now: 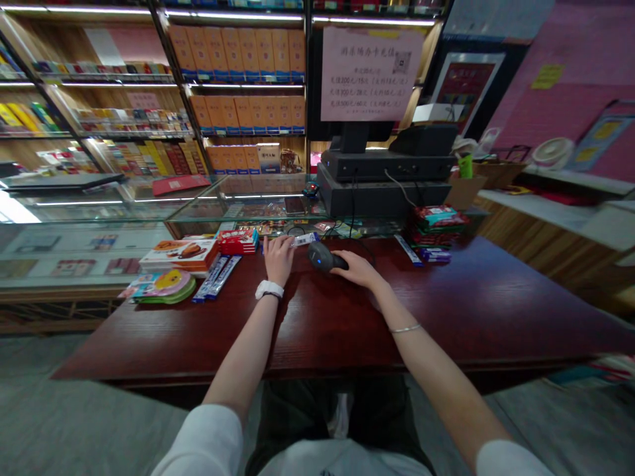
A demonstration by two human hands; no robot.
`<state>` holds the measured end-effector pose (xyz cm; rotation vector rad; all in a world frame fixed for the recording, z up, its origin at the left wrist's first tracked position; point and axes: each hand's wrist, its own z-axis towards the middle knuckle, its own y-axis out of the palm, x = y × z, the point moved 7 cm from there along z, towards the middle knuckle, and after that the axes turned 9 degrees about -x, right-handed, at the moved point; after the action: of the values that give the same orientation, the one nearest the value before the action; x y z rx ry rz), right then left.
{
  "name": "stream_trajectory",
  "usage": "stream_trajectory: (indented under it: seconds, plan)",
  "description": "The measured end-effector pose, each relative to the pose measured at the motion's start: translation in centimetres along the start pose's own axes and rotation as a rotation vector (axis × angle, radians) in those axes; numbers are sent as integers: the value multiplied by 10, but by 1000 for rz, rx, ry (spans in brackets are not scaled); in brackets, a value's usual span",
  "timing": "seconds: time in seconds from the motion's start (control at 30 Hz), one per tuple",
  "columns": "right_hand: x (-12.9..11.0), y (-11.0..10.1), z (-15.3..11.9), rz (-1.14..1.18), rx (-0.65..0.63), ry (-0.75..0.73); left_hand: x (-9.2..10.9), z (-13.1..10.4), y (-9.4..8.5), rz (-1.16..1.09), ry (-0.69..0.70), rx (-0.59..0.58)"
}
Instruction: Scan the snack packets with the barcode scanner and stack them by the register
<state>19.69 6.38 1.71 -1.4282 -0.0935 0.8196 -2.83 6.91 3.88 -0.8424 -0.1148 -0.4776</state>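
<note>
Between the fingers of my left hand (279,259) is a slim blue-and-white packet (304,239) with what looks like a barcode on its upper side. My right hand (358,270) wraps round the handle of a black barcode scanner (322,256), whose head points left towards that packet. A small blue light shows on the scanner. Left of my left hand lie two similar slim packets (217,277), beside an orange-and-white box (179,254), a red box (237,240) and a stack of round-edged colourful packs (166,285). Another slim packet (408,251) lies right of the scanner.
Red packs (436,221) are stacked at the right, with purple packets (434,255) before them. A black monitor stand and till base (384,188) rise behind the dark red desk (327,330). A glass display case (238,205) borders the desk's far side; stocked shelves stand beyond.
</note>
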Motion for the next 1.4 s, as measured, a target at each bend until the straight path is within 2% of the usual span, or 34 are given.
stream_trajectory:
  seconds: [0.17, 0.37, 0.67, 1.17, 1.4]
  plan:
    - [3, -13, -3, 82, 82, 60, -1, 0, -1, 6, -9, -1]
    - [-2, -25, -6, 120, 121, 23, 3, -1, -4, 26, -7, -4]
    - [-3, -22, -5, 108, 118, 13, -1, -2, -5, 45, -44, 1]
    - [-11, -24, -7, 104, 98, 24, -3, -4, 2, 83, -19, 5]
    - [-12, -25, -7, 95, 109, 9, -2, -2, -2, 52, -41, -17]
